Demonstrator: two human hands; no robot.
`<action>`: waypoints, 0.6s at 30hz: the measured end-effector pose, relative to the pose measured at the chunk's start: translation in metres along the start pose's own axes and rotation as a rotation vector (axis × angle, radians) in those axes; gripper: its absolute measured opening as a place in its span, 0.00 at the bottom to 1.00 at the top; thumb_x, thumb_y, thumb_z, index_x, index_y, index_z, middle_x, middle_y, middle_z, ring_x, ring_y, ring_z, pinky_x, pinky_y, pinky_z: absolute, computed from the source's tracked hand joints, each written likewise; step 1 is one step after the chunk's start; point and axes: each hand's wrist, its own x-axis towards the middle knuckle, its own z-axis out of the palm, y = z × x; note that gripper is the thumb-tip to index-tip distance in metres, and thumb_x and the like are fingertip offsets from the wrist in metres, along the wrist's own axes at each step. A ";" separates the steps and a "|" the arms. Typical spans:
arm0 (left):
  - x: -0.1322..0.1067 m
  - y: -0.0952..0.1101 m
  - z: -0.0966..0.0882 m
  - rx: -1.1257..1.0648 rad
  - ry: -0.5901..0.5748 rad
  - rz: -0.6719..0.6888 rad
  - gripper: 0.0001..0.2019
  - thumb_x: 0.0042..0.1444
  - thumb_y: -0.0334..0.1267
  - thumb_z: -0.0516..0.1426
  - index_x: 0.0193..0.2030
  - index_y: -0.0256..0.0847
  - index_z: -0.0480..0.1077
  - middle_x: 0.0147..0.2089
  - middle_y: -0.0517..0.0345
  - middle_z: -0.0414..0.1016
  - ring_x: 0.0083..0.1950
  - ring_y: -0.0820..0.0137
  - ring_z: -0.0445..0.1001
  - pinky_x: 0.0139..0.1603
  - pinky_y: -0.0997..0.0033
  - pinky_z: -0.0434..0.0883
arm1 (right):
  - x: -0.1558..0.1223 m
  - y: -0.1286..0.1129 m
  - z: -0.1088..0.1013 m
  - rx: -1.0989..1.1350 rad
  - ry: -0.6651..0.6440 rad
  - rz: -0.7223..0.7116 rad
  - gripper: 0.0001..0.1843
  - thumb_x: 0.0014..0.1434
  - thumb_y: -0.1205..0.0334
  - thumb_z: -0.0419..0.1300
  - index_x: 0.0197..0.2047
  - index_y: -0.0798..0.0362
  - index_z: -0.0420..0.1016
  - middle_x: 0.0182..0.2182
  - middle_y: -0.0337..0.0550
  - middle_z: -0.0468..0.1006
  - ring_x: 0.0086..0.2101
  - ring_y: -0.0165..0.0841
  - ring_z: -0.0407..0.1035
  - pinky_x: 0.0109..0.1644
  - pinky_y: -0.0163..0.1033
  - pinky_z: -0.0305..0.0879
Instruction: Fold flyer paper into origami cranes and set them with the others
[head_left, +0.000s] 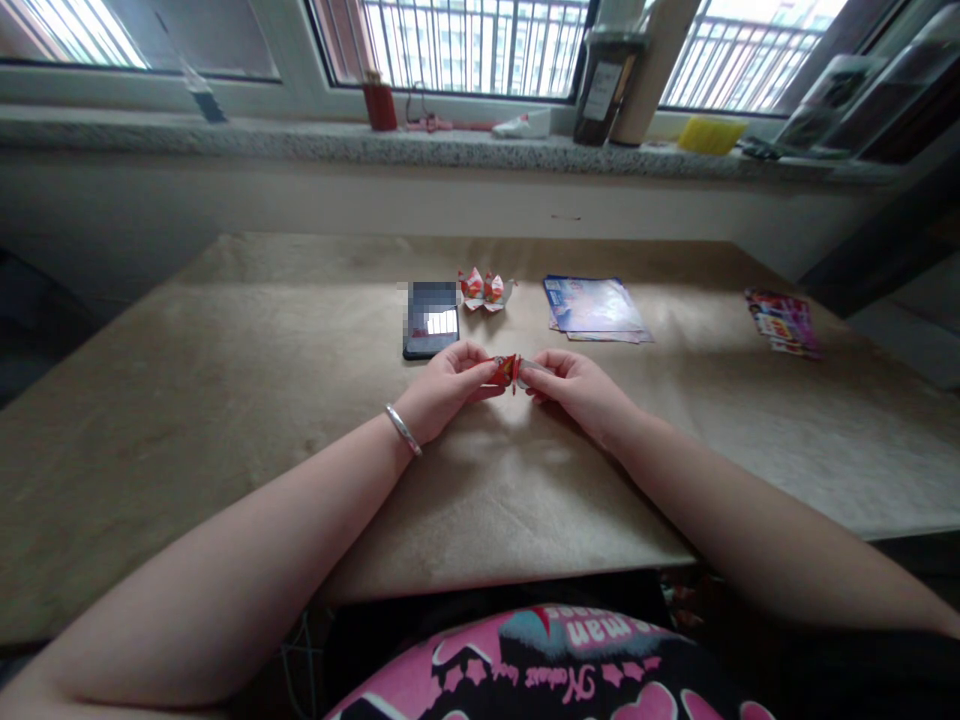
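Left hand [442, 385] and right hand [574, 387] pinch red folded paper [505, 370]; print unreadable.

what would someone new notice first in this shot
The left hand and right hand pinch a small red folded paper between them at the middle of the tan table. Just beyond lie a dark phone and a red-and-white paper fold, with bluish sheets to their right. A silver bangle circles the left wrist.
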 end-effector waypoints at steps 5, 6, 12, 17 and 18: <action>-0.003 0.002 0.003 0.187 -0.042 0.078 0.18 0.41 0.47 0.67 0.29 0.36 0.68 0.28 0.60 0.73 0.30 0.74 0.73 0.37 0.72 0.72 | -0.001 -0.003 0.002 -0.093 0.019 -0.033 0.22 0.41 0.45 0.69 0.24 0.53 0.69 0.19 0.32 0.68 0.21 0.24 0.58 0.25 0.33 0.53; -0.003 0.002 0.004 0.195 -0.028 0.086 0.18 0.42 0.48 0.67 0.28 0.36 0.67 0.27 0.60 0.73 0.30 0.74 0.72 0.36 0.72 0.72 | -0.001 -0.003 0.002 -0.093 0.021 -0.031 0.22 0.41 0.44 0.69 0.24 0.53 0.68 0.19 0.33 0.68 0.21 0.24 0.58 0.25 0.33 0.52; -0.001 -0.001 0.002 0.209 0.033 0.064 0.20 0.40 0.48 0.68 0.27 0.36 0.66 0.26 0.60 0.72 0.28 0.75 0.71 0.31 0.75 0.68 | -0.003 -0.003 0.002 -0.029 -0.026 -0.019 0.23 0.41 0.43 0.68 0.21 0.53 0.64 0.16 0.31 0.65 0.18 0.22 0.52 0.22 0.33 0.43; 0.001 -0.002 -0.001 0.134 -0.037 0.021 0.21 0.39 0.49 0.69 0.28 0.35 0.67 0.28 0.60 0.72 0.29 0.75 0.71 0.35 0.72 0.69 | -0.002 -0.002 0.002 0.059 -0.078 -0.014 0.23 0.41 0.43 0.69 0.22 0.53 0.66 0.17 0.32 0.67 0.20 0.23 0.57 0.25 0.32 0.49; 0.001 -0.002 -0.001 0.108 -0.057 0.015 0.21 0.39 0.49 0.68 0.29 0.35 0.67 0.29 0.60 0.73 0.30 0.75 0.71 0.37 0.71 0.70 | -0.002 -0.002 0.002 0.075 -0.079 -0.007 0.23 0.41 0.43 0.68 0.23 0.53 0.66 0.18 0.32 0.67 0.21 0.23 0.58 0.26 0.32 0.50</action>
